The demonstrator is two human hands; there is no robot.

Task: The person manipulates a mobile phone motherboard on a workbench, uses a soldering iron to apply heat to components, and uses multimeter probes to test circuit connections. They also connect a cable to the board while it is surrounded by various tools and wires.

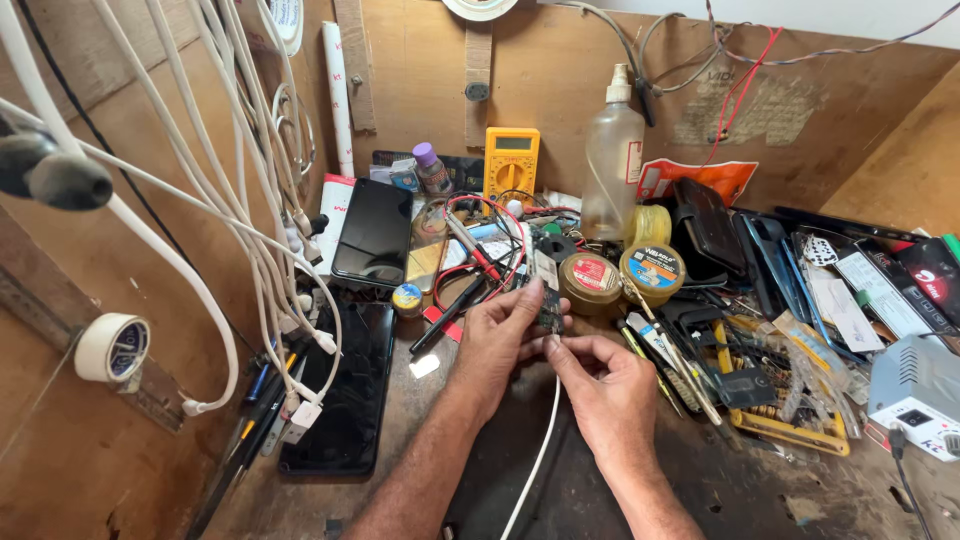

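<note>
- Dark green, small and flat, the little circuit board (549,307) sits pinched between the left hand's (497,340) thumb and fingertips, above the bench.
- The right hand (603,385), just beside it, has its fingers closed on the thin white cable (538,455) at the board's lower edge.
- Two round solder-paste tins (620,278) stand just behind.

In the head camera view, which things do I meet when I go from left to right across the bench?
Roll of white tape → black phone lying flat → left hand → right hand → yellow tool tray → grey-white box.
</note>
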